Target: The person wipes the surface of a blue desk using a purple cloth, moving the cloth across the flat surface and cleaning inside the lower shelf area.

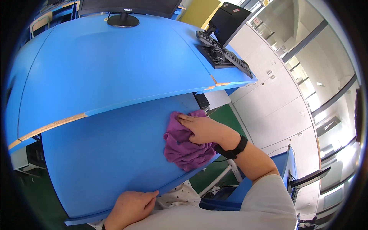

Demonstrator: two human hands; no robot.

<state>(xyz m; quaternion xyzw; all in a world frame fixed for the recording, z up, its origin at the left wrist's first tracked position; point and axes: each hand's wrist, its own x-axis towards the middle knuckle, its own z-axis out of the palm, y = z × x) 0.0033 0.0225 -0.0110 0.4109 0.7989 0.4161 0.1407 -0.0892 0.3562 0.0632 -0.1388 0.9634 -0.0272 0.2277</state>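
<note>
A crumpled purple cloth (184, 155) lies at the right end of the blue pull-out desk tray (103, 153). My right hand (205, 130) presses down on it, fingers bent into the folds, and a black band circles that wrist. Close to my body, my left hand (132, 207) is closed at the tray's front edge, with thumb and forefinger together along the rim. Its other fingers are curled and partly hidden.
Above the tray is the blue desktop (115, 65), its front edge chipped. A monitor stand (123, 20) stands at the back. Stacked keyboards (224, 55) and another monitor (230, 23) sit at the far right. White lockers (264, 96) line the right side.
</note>
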